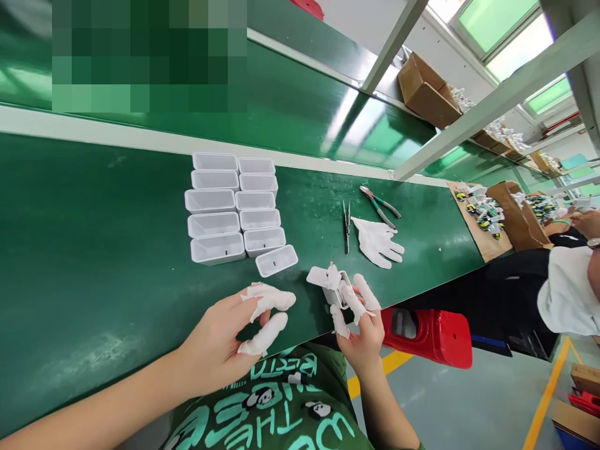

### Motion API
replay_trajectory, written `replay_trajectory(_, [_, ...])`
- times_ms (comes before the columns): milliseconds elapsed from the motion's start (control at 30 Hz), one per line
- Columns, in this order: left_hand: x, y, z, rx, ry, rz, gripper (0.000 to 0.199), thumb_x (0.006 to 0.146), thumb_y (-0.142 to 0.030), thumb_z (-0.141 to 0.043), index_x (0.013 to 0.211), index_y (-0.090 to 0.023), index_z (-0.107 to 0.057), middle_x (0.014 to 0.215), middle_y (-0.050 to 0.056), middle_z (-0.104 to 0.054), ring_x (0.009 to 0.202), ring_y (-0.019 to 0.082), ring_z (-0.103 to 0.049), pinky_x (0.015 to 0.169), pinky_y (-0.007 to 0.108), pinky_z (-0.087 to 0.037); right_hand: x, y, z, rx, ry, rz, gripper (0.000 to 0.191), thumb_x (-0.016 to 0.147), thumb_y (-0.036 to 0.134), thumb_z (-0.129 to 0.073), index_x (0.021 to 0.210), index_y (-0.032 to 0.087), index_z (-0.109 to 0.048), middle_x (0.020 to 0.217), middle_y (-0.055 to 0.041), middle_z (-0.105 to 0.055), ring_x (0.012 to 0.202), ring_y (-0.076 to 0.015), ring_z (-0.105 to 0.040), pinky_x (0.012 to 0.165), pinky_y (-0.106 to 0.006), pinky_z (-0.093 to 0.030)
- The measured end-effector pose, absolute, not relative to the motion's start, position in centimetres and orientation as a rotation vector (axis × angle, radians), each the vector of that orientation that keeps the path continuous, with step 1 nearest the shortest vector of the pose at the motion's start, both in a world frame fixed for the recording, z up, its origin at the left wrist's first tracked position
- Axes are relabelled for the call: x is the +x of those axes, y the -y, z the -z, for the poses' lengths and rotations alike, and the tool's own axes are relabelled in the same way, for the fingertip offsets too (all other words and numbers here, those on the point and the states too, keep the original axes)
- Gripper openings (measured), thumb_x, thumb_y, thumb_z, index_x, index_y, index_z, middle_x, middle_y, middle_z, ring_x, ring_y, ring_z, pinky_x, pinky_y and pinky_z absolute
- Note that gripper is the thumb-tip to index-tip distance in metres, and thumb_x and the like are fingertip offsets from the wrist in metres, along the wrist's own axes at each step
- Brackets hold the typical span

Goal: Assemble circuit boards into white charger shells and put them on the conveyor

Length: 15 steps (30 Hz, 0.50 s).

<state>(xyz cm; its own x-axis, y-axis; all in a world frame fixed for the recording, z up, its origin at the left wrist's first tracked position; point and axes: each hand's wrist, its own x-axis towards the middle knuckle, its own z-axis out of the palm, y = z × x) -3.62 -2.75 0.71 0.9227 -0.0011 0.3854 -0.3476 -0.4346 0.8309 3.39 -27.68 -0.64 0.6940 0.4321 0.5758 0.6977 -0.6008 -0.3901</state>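
Observation:
My left hand [239, 331] hovers over the near edge of the green table, thumb and fingers apart with nothing between them. White coverings wrap its fingertips. Similar coverings are on the fingers of my right hand [362, 325], which is closed round a small white plastic case [332, 296]. A white flap sticks out to the left of that case, and its inside is mostly hidden. Ahead of my left hand, white rectangular plastic boxes [215, 249] stand in two columns, open side up. One separate white box [277, 260] sits slightly askew at their near right end.
Beyond my right hand lie tweezers [346, 228], green-handled pliers [379, 206] and a white glove [377, 242]. A red stool [445, 337] stands below the table edge. Farther right are cardboard boxes [513, 215], small assemblies [482, 209] and another person [569, 287].

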Motion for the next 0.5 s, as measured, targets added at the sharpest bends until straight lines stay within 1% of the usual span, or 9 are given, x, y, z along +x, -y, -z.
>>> replay_trajectory(67, [-3.5, 2.7, -0.7, 1.971, 0.285, -0.36, 0.036, 0.089, -0.007, -0.047, 0.119, -0.025, -0.057, 0.08, 0.0, -0.063, 0.079, 0.015, -0.065, 0.068, 0.021, -0.052, 3.5, 27.4, 1.2, -2.288, 0.843, 0.614, 0.055, 0.084, 0.009, -0.068, 0.135, 0.027, -0.059, 0.14, -0.0164, -0.058, 0.111, -0.0307, -0.068, 0.079, -0.043, -0.065])
replay_trajectory(167, [-3.3, 2.8, -0.9, 1.967, 0.298, -0.365, 0.034, 0.09, -0.009, -0.045, 0.118, -0.024, -0.056, 0.081, 0.001, -0.064, 0.074, 0.015, -0.064, 0.065, 0.021, -0.052, 3.5, 26.9, 1.2, -2.227, 0.834, 0.582, 0.051, 0.083, 0.009, -0.07, 0.13, 0.026, -0.061, 0.12, -0.0132, -0.071, 0.106, -0.0292, -0.072, 0.083, -0.042, -0.065])
replay_trajectory(233, [-3.2, 3.0, -1.2, 2.015, 0.299, -0.405, 0.032, 0.093, -0.012, -0.045, 0.121, -0.024, -0.054, 0.082, 0.001, -0.065, 0.068, 0.014, -0.061, 0.064, 0.022, -0.052, 3.3, 26.3, 0.7, -2.121, 0.677, 0.469, 0.052, 0.084, 0.012, -0.07, 0.132, 0.026, -0.056, 0.11, -0.0108, -0.074, 0.1, -0.026, -0.074, 0.083, -0.039, -0.065])
replay_trajectory(267, [-3.1, 3.2, -1.3, 2.05, 0.318, -0.43, 0.033, 0.094, -0.015, -0.046, 0.126, -0.023, -0.051, 0.086, 0.003, -0.066, 0.069, 0.014, -0.062, 0.067, 0.024, -0.054, 3.1, 26.0, 0.3, -2.041, 0.556, 0.379, 0.054, 0.085, 0.015, -0.07, 0.134, 0.027, -0.051, 0.11, -0.01, -0.074, 0.097, -0.024, -0.075, 0.08, -0.037, -0.065])
replay_trajectory(300, [-3.0, 3.3, -1.4, 2.088, 0.348, -0.452, 0.036, 0.095, -0.018, -0.047, 0.131, -0.022, -0.048, 0.094, 0.006, -0.068, 0.074, 0.016, -0.065, 0.072, 0.027, -0.056, 2.8, 25.5, -0.2, -1.946, 0.443, 0.277, 0.056, 0.086, 0.019, -0.07, 0.137, 0.028, -0.046, 0.11, -0.0098, -0.074, 0.093, -0.0221, -0.076, 0.078, -0.034, -0.065])
replay_trajectory(367, [-3.0, 3.5, -1.6, 2.141, 0.427, -0.493, 0.048, 0.097, -0.024, -0.05, 0.142, -0.019, -0.038, 0.117, 0.016, -0.066, 0.095, 0.022, -0.069, 0.086, 0.035, -0.057, 2.3, 24.5, -1.2, -1.765, 0.33, 0.052, 0.056, 0.09, 0.029, -0.067, 0.14, 0.028, -0.04, 0.113, -0.0109, -0.073, 0.091, -0.0209, -0.076, 0.076, -0.033, -0.065])
replay_trajectory(433, [-2.9, 3.6, -1.7, 2.138, 0.483, -0.525, 0.06, 0.096, -0.029, -0.053, 0.149, -0.019, -0.028, 0.132, 0.022, -0.06, 0.112, 0.028, -0.066, 0.095, 0.04, -0.055, 2.0, 23.3, -2.2, -1.648, 0.337, -0.153, 0.049, 0.094, 0.041, -0.061, 0.138, 0.025, -0.047, 0.114, -0.0136, -0.073, 0.092, -0.0233, -0.076, 0.077, -0.035, -0.064])
replay_trajectory(500, [-2.9, 3.4, -1.8, 2.112, 0.486, -0.518, 0.066, 0.096, -0.029, -0.056, 0.152, -0.02, -0.023, 0.135, 0.022, -0.058, 0.117, 0.029, -0.064, 0.098, 0.041, -0.054, 1.9, 22.1, -2.9, -1.565, 0.356, -0.305, 0.044, 0.096, 0.048, -0.054, 0.131, 0.021, -0.057, 0.107, -0.014, -0.075, 0.088, -0.0251, -0.076, 0.079, -0.038, -0.064])
